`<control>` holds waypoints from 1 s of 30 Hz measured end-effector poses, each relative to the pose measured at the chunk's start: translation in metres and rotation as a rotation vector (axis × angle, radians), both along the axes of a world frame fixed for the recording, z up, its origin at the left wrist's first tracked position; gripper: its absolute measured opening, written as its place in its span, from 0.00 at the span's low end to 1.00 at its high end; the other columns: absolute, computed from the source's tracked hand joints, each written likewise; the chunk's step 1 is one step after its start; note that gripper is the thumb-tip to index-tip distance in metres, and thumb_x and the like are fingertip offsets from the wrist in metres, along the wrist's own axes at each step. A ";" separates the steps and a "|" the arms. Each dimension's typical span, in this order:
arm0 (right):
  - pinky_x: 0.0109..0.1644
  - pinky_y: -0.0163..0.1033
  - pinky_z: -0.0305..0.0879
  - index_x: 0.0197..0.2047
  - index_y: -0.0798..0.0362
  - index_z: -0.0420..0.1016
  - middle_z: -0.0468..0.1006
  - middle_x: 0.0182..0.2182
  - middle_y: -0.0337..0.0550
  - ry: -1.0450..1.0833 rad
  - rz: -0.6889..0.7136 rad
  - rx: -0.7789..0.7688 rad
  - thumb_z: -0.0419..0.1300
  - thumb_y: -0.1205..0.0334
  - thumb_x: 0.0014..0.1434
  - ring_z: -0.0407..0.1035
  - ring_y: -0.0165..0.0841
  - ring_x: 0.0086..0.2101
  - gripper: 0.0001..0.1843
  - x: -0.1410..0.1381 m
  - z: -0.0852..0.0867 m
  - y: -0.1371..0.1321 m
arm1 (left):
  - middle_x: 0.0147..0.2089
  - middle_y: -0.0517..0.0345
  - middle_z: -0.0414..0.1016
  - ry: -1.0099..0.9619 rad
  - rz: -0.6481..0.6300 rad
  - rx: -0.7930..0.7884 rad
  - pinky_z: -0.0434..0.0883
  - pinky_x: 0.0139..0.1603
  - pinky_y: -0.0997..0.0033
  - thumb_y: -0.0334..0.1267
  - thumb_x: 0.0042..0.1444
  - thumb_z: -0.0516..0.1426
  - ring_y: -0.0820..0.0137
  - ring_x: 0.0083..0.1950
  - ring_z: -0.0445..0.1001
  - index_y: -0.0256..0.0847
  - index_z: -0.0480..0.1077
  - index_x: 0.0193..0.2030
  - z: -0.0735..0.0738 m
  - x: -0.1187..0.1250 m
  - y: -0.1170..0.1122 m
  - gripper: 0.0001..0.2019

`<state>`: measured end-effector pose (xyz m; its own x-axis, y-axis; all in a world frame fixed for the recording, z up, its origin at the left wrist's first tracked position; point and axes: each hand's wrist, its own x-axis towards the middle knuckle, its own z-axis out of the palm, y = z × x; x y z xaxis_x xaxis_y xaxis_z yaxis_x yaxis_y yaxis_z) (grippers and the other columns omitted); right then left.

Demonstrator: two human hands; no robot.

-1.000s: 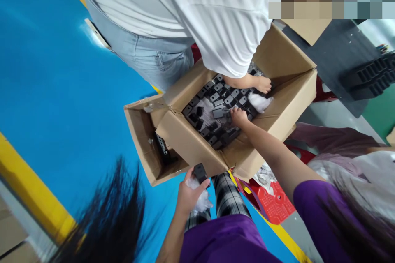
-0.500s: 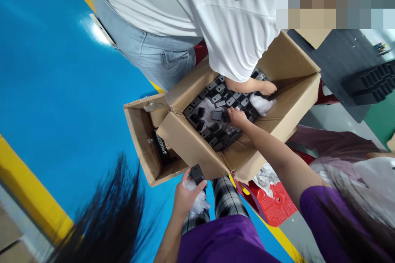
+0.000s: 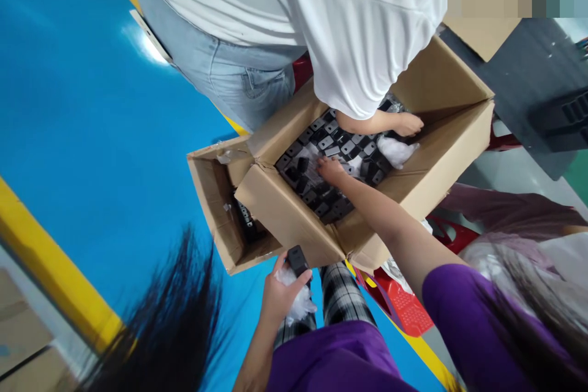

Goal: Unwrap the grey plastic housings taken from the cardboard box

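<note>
In my left hand (image 3: 278,294) I grip a small black plastic block (image 3: 297,260) together with a crumpled clear plastic bag (image 3: 301,303), just below the near edge of the large cardboard box (image 3: 285,214). My right hand (image 3: 331,170) reaches down into that box. Its fingers are curled low over the contents, and whatever lies under them is hidden. Rows of black plastic blocks (image 3: 305,184) fill the box around it, some lying loose on clear film. White crumpled plastic (image 3: 397,152) lies to the right, inside the box.
A co-worker in a white shirt (image 3: 353,43) leans over the box, one hand (image 3: 408,124) inside near its far right wall. A smaller carton (image 3: 202,196) holding black pieces adjoins at left. A red plastic stool (image 3: 408,312) stands at right, beside another person's legs.
My right hand has moved left inside the box, covering the loose block there. My left hand keeps its hold on the block and bag. The view has shifted slightly.
</note>
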<state>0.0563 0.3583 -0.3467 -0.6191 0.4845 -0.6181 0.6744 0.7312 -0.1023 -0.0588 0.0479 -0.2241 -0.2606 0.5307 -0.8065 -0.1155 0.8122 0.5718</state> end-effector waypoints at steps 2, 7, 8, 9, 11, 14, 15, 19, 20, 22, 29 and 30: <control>0.62 0.54 0.66 0.56 0.55 0.79 0.67 0.66 0.61 -0.006 -0.026 0.015 0.44 0.69 0.70 0.60 0.50 0.64 0.24 0.000 -0.001 -0.002 | 0.41 0.51 0.86 -0.001 -0.002 -0.008 0.77 0.43 0.64 0.57 0.40 0.66 0.57 0.41 0.82 0.38 0.69 0.58 0.000 -0.001 0.000 0.39; 0.54 0.47 0.73 0.63 0.52 0.74 0.60 0.71 0.58 -0.020 -0.088 0.056 0.41 0.65 0.72 0.62 0.48 0.64 0.27 0.019 0.014 -0.003 | 0.39 0.52 0.86 -0.010 0.008 -0.008 0.75 0.39 0.66 0.57 0.40 0.66 0.60 0.36 0.80 0.38 0.69 0.56 -0.003 -0.002 0.000 0.37; 0.54 0.47 0.74 0.63 0.51 0.75 0.62 0.70 0.58 -0.033 -0.102 0.056 0.42 0.65 0.71 0.64 0.48 0.63 0.26 0.022 0.017 -0.002 | 0.39 0.52 0.86 -0.011 0.011 -0.006 0.75 0.38 0.66 0.57 0.40 0.66 0.60 0.36 0.79 0.38 0.70 0.55 -0.003 -0.002 0.000 0.37; 0.54 0.47 0.74 0.62 0.51 0.76 0.64 0.69 0.58 -0.051 -0.114 0.048 0.45 0.66 0.70 0.66 0.48 0.62 0.25 0.025 0.019 0.000 | 0.39 0.52 0.86 -0.011 0.012 -0.003 0.75 0.38 0.65 0.57 0.40 0.66 0.61 0.36 0.79 0.39 0.70 0.55 -0.004 -0.001 0.000 0.37; 0.55 0.46 0.74 0.58 0.51 0.79 0.71 0.64 0.58 -0.086 -0.135 0.018 0.51 0.65 0.68 0.71 0.48 0.59 0.21 0.028 0.022 0.006 | 0.39 0.52 0.86 -0.011 0.012 0.002 0.76 0.39 0.65 0.57 0.40 0.66 0.60 0.36 0.80 0.39 0.70 0.54 -0.005 0.000 0.001 0.36; 0.57 0.46 0.74 0.57 0.50 0.80 0.77 0.59 0.54 -0.116 -0.172 -0.023 0.57 0.65 0.67 0.74 0.47 0.57 0.18 0.032 0.025 0.016 | 0.40 0.52 0.86 -0.013 0.003 0.012 0.77 0.41 0.65 0.56 0.40 0.66 0.59 0.38 0.81 0.39 0.71 0.53 -0.006 0.001 0.002 0.35; 0.57 0.47 0.73 0.57 0.50 0.80 0.78 0.59 0.53 -0.122 -0.185 -0.030 0.57 0.65 0.67 0.74 0.46 0.57 0.18 0.034 0.026 0.019 | 0.40 0.52 0.86 -0.012 0.001 0.015 0.77 0.41 0.65 0.56 0.40 0.66 0.59 0.39 0.82 0.39 0.71 0.54 -0.006 0.002 0.003 0.35; 0.61 0.51 0.72 0.58 0.53 0.78 0.77 0.61 0.51 -0.157 -0.237 -0.039 0.57 0.65 0.70 0.71 0.43 0.61 0.16 0.043 0.032 0.030 | 0.38 0.54 0.85 -0.011 -0.007 0.020 0.76 0.38 0.66 0.57 0.41 0.66 0.61 0.35 0.81 0.40 0.71 0.53 -0.008 0.003 0.003 0.34; 0.61 0.52 0.72 0.59 0.52 0.77 0.76 0.62 0.51 -0.169 -0.254 -0.034 0.57 0.63 0.71 0.71 0.43 0.61 0.16 0.046 0.033 0.033 | 0.37 0.55 0.85 -0.009 -0.008 0.022 0.76 0.37 0.67 0.57 0.41 0.66 0.61 0.35 0.81 0.41 0.71 0.53 -0.008 0.003 0.003 0.34; 0.62 0.53 0.71 0.60 0.53 0.76 0.75 0.62 0.52 -0.195 -0.290 -0.023 0.58 0.59 0.71 0.71 0.42 0.60 0.17 0.050 0.035 0.037 | 0.37 0.56 0.85 -0.006 -0.012 0.027 0.76 0.37 0.67 0.57 0.41 0.66 0.61 0.35 0.81 0.41 0.71 0.53 -0.010 0.002 0.002 0.34; 0.60 0.48 0.71 0.63 0.54 0.73 0.76 0.61 0.58 -0.230 -0.370 -0.013 0.56 0.70 0.68 0.73 0.46 0.60 0.22 0.057 0.043 0.038 | 0.39 0.53 0.86 0.007 -0.016 0.014 0.76 0.41 0.65 0.56 0.41 0.66 0.59 0.38 0.82 0.40 0.71 0.53 -0.012 0.003 0.003 0.34; 0.59 0.48 0.71 0.66 0.55 0.70 0.76 0.61 0.61 -0.233 -0.390 0.000 0.55 0.70 0.68 0.73 0.47 0.59 0.24 0.057 0.043 0.036 | 0.39 0.53 0.86 0.003 -0.016 0.013 0.77 0.42 0.64 0.56 0.41 0.66 0.58 0.39 0.82 0.40 0.71 0.54 -0.012 0.003 0.003 0.34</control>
<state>0.1138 0.3939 -0.3033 -0.2343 0.6541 -0.7192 0.9047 0.4176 0.0850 -0.0553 0.0509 -0.2359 -0.2542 0.5456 -0.7985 -0.1007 0.8062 0.5830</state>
